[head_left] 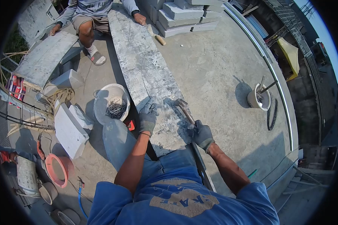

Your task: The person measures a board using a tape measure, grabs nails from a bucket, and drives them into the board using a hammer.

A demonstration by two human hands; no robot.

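Observation:
My right hand [202, 135], in a dark glove, grips the handle of a hammer [186, 113]. The hammer's head is over the near part of a long, paint-stained wooden board [139, 62] in front of me. My left hand [148, 119], also gloved, is at the board's left edge with its fingers closed. What those fingers hold, if anything, is too small to tell. Left of that hand stands a pale bucket [125, 94] with a heap of nails [116, 108] in it. A red object [130, 125] lies below my left wrist, partly hidden.
Another person [95, 15] sits at the far end, one hand on the board. Grey blocks [176, 18] are stacked behind a wooden-handled tool [160, 39]. Another bucket [254, 98] stands right. Cut blocks [69, 129], rope and an orange tub [56, 170] are left.

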